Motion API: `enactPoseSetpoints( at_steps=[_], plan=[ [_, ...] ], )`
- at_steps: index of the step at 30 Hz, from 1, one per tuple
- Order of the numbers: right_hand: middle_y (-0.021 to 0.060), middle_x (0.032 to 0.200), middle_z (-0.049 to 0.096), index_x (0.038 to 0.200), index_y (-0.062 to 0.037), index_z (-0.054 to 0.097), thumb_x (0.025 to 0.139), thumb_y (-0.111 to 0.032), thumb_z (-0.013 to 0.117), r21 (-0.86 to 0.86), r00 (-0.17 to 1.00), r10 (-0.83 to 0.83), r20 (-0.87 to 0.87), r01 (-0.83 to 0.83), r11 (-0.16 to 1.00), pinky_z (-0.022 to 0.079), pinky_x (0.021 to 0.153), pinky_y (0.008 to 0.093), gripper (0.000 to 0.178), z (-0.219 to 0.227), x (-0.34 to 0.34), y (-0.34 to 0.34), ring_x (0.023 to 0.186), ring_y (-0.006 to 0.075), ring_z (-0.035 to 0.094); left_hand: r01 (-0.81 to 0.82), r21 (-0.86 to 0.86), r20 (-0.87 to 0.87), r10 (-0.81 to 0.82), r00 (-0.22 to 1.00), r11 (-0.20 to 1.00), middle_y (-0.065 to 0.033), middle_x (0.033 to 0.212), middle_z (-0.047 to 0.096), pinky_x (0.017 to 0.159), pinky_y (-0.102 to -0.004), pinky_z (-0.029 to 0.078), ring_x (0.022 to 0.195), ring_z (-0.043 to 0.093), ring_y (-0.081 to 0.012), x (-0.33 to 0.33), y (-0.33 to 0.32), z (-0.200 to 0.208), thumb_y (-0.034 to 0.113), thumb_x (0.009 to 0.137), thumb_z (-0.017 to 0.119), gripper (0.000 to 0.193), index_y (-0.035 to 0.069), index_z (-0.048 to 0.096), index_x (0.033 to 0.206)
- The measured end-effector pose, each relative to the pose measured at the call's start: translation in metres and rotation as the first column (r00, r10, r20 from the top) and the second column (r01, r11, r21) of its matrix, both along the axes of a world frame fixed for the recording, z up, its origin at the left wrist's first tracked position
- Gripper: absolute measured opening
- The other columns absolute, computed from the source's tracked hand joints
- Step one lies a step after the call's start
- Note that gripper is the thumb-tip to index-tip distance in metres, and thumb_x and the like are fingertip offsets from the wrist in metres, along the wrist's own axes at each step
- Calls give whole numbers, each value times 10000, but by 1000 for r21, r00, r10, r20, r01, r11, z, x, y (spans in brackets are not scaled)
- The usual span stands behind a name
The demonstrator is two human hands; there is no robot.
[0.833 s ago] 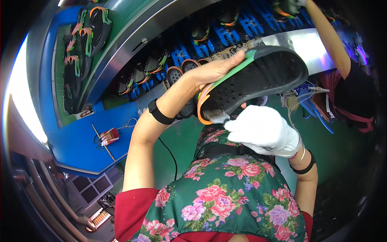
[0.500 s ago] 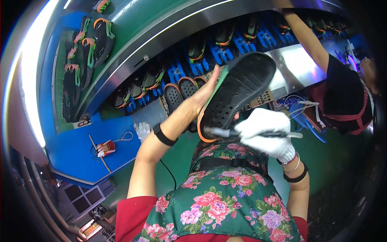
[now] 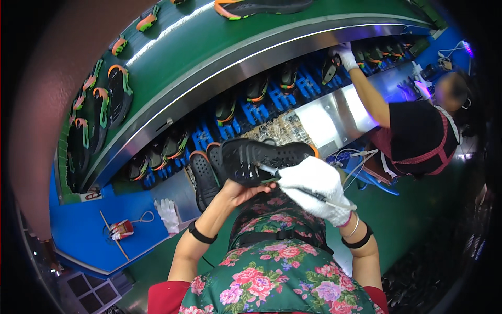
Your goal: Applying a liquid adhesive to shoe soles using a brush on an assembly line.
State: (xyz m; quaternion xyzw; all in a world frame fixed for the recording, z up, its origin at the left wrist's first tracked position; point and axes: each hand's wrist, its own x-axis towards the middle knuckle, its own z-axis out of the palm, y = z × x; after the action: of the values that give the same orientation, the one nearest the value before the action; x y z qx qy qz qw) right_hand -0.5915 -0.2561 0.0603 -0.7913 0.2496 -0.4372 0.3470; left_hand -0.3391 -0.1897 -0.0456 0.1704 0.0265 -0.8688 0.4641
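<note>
My bare left hand point(image 3: 243, 192) is closed on the near edge of a black shoe sole point(image 3: 285, 153) with an orange rim at its right end. The sole lies sideways in front of my body, and wet, shiny patches show on its face. In my right hand point(image 3: 318, 191), which wears a white knit glove, is a brush point(image 3: 267, 168) with a dark handle. Its bristles touch the sole left of its middle. Just left of the held sole, more dark perforated soles point(image 3: 204, 175) lean close together.
A conveyor with a green belt point(image 3: 209, 47) curves across the far side, carrying shoe parts. Below its metal edge, dark shoes sit on blue racks point(image 3: 256, 111). A blue table point(image 3: 86, 209) at left holds a red container point(image 3: 121, 230) and a white glove point(image 3: 167, 214). A co-worker point(image 3: 418, 133) reaches in at right.
The sole has turned from steeply slanted to nearly level and come lower. The brush has moved from the orange-rimmed end to the other part. The view has shifted; the co-worker's gloved hand now shows.
</note>
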Motion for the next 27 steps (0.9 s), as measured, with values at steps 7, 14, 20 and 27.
enactPoseSetpoints(
  at_steps=[7,14,20,27],
  plan=[
    [111,945,770,931,-50,774,722,6,840,-29,989,-144,45,146,989,566,720,342,225,17,-2,5,799,246,718,-271,-43,-274,249,929,962,-234,1446,565,1093,-535,492,1286,597,-377,-35,-8,69,536,974,562,748,23,463,1509],
    [139,962,769,937,-35,771,703,26,826,-135,984,-175,41,179,975,567,731,364,247,36,-2,-11,815,270,722,-261,17,-178,259,949,965,-194,1511,509,1176,-569,366,1377,512,-358,-60,-4,29,804,862,547,1005,67,422,1533],
    [153,1069,766,1074,-36,780,755,-31,781,-207,980,-163,-110,137,969,562,828,393,319,28,1,-12,942,299,731,-193,-9,-114,191,975,981,-190,1476,545,1155,-534,425,1346,554,-339,-67,7,23,672,1001,450,794,70,443,1520],
    [94,1227,715,1248,-96,718,802,-80,781,-88,991,22,-132,-33,996,519,990,422,451,21,-1,3,1116,271,684,-197,-138,-299,149,942,971,-200,1490,531,1183,-546,376,1373,523,-352,-65,4,20,647,1012,450,790,40,434,1517]
  ],
)
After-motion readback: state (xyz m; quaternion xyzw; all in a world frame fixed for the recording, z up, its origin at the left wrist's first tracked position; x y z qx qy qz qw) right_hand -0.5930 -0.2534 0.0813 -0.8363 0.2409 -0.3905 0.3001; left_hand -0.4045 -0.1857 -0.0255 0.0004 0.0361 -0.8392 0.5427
